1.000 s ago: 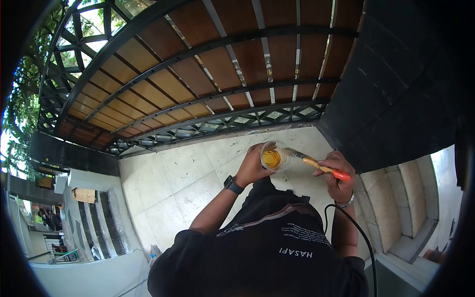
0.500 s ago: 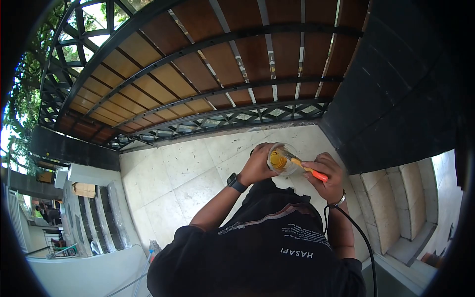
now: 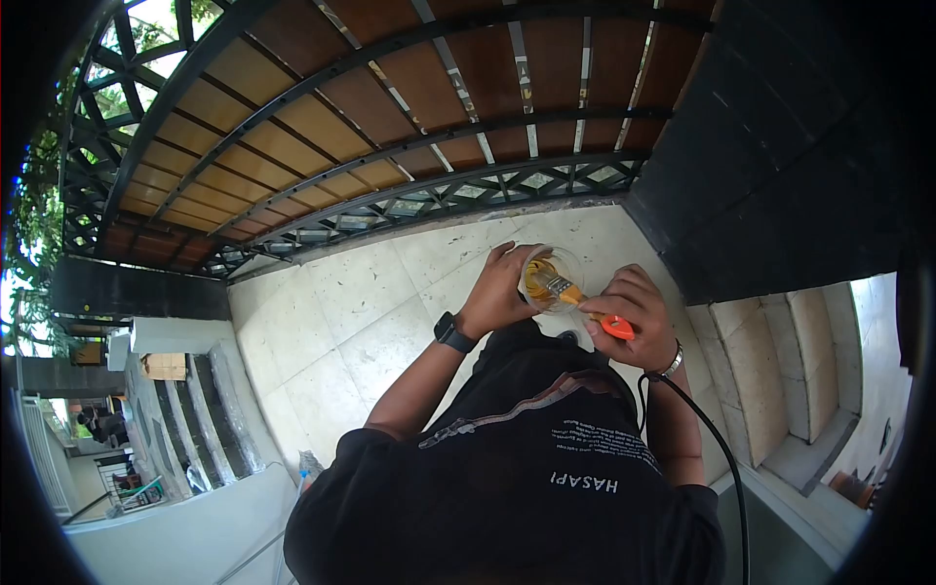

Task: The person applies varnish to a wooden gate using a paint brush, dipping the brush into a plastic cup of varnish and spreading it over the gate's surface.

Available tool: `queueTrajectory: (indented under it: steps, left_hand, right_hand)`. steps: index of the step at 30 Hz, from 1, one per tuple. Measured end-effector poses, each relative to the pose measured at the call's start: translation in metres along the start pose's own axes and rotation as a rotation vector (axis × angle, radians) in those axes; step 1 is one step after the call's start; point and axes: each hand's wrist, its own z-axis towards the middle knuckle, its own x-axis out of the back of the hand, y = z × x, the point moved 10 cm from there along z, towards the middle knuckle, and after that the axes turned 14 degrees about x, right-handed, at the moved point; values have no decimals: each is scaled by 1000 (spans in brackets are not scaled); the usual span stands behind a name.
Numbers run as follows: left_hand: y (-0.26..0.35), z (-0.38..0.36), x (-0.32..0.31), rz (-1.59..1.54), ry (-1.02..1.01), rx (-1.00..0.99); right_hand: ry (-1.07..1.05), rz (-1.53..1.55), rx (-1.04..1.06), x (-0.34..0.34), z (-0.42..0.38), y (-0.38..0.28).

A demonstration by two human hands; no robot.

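A clear tub (image 3: 575,265) with yellow-brown contents sits in my left hand (image 3: 498,289), whose fingers are wrapped round its left side. My right hand (image 3: 639,318) is closed on a paintbrush (image 3: 568,292) with a yellow and orange-red handle. The brush's metal band and bristles are inside the tub's mouth, over the yellow contents. Part of the handle is covered by my right fingers. Whether the bristles touch the contents is hard to tell.
Ahead stands a gate with brown panels (image 3: 487,83) and black bars. Pale floor tiles (image 3: 361,302) lie below. A dark wall (image 3: 770,146) and steps (image 3: 741,370) are at the right. A black cable (image 3: 726,468) hangs beside my right arm.
The brush has turned, and its metal band now shows inside the tub. My right hand has shifted slightly left and up. The whole view has tilted a little.
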Motion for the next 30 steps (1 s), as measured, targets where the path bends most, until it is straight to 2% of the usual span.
queueTrajectory:
  steps: [10, 16, 18, 19, 21, 22, 23, 25, 26, 27, 29, 30]
  left_hand:
    - [-2, -6, 1, 34, 14, -20]
    - [-5, -9, 4, 41, 18, 8]
    - [-6, -11, 3, 31, 21, 13]
    - [-8, -11, 4, -22, 29, 26]
    - [-13, -11, 4, -74, 45, 39]
    - [-17, -11, 3, -86, 58, 54]
    - [-20, -11, 2, -100, 71, 68]
    - [-26, -10, -1, -103, 85, 75]
    - [-28, -9, -2, -104, 97, 79]
    - [-27, -7, -3, -106, 97, 74]
    - [-31, -1, -4, -149, 95, 112]
    - [-29, 2, -3, -155, 99, 108]
  right_hand:
    - [-88, -16, -9, -22, -4, 3]
    - [-37, 59, 25, -9, -5, 2]
    - [108, 95, -63, -1, -17, 15]
    - [106, 96, -63, -8, -22, 15]
    - [473, 241, -573, -5, -71, 54]
    - [615, 303, -655, -5, -88, 61]
    - [612, 304, -653, -7, -90, 63]
    - [807, 399, -803, -2, -117, 77]
    - [793, 378, -868, -6, -128, 84]
    - [794, 373, -865, -7, -133, 88]
    - [950, 546, -940, -16, -150, 103]
    - [945, 540, -937, -16, -151, 106]
